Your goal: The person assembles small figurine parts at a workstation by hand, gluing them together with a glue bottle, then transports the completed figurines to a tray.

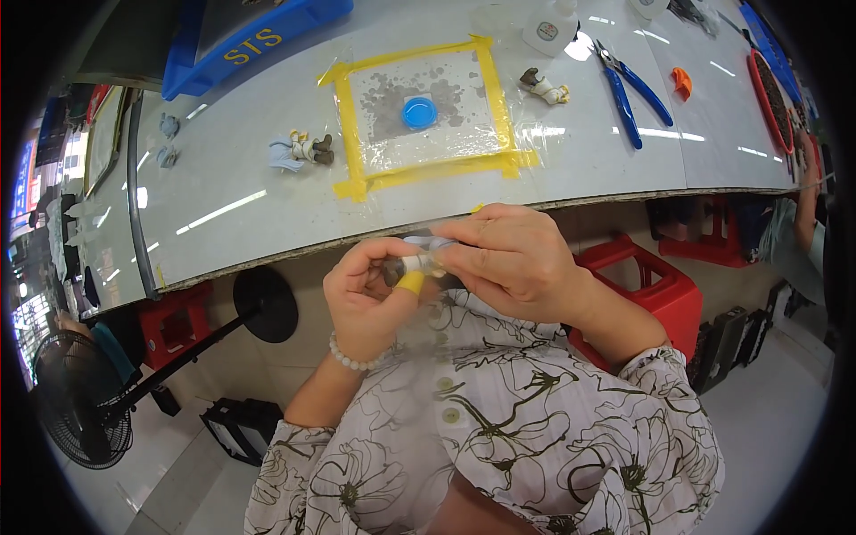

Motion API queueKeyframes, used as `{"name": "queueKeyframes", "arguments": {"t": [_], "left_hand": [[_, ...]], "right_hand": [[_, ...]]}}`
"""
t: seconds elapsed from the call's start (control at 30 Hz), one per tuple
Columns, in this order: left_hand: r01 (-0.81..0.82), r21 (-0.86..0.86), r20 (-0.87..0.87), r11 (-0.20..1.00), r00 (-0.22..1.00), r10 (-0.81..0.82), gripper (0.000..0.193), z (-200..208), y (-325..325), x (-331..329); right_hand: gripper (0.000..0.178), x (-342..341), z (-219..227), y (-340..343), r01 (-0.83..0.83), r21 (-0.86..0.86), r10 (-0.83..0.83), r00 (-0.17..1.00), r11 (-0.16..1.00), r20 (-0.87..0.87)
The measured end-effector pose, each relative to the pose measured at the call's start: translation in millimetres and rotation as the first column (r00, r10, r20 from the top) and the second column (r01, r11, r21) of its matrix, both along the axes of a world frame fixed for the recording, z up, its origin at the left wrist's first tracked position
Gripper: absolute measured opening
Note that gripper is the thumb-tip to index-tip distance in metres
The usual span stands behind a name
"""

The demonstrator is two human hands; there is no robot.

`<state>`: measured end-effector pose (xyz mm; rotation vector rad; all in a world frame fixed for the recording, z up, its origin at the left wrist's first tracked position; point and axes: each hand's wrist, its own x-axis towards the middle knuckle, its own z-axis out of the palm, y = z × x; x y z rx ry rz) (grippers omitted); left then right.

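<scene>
Just in front of the table's edge, my left hand [361, 299] is closed round a small figurine [410, 265] with white and brown parts. A yellow cover sits on that thumb. My right hand [526, 263] pinches a light-blue piece [431, 242] against the figurine; fingers hide much of both. On the table lie a similar figurine with a light-blue part [308, 149] and another without one [543, 86]. Between them a blue round cap [418, 113] stands on a wet, stained sheet [464, 89] framed with yellow tape.
Blue-handled cutters [631, 94] and an orange piece [681, 83] lie at the right, near a red tray [769, 102] of small dark bits. A blue bin [259, 45] and a white bottle [551, 27] stand farther back. Red stools [655, 299] and a fan [80, 399] are below.
</scene>
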<state>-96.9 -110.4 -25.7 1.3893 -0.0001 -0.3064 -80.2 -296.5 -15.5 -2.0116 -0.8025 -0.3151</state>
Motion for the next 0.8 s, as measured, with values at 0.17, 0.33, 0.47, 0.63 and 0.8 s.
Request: {"name": "queueKeyframes", "arguments": {"t": [0.17, 0.33, 0.47, 0.63, 0.8], "left_hand": [[-0.007, -0.059, -0.091, 0.998, 0.996, 0.001, 0.019, 2, -1, 2], [-0.032, -0.103, -0.097, 0.994, 0.995, 0.022, 0.019, -2, -1, 3], [-0.036, -0.160, -0.118, 0.986, 0.993, 0.017, 0.020, -6, 1, 3], [-0.072, -0.235, -0.135, 0.969, 0.990, 0.041, 0.022, -7, 1, 5], [-0.073, -0.251, -0.121, 0.965, 0.992, 0.043, 0.023, -6, 0, 3]], "right_hand": [[0.017, 2, -1, 1, 0.013, -0.089, -0.016, 0.999, 0.996, -0.038], [0.013, 4, -1, 3, 0.036, -0.082, -0.040, 0.998, 0.996, -0.046], [0.011, 9, 4, 1, 0.008, -0.081, -0.017, 0.994, 0.997, -0.108], [0.018, 15, 9, 2, 0.009, -0.053, -0.016, 0.992, 0.999, -0.128], [0.020, 12, 7, 4, 0.060, 0.029, -0.053, 0.980, 0.998, -0.194]]}}
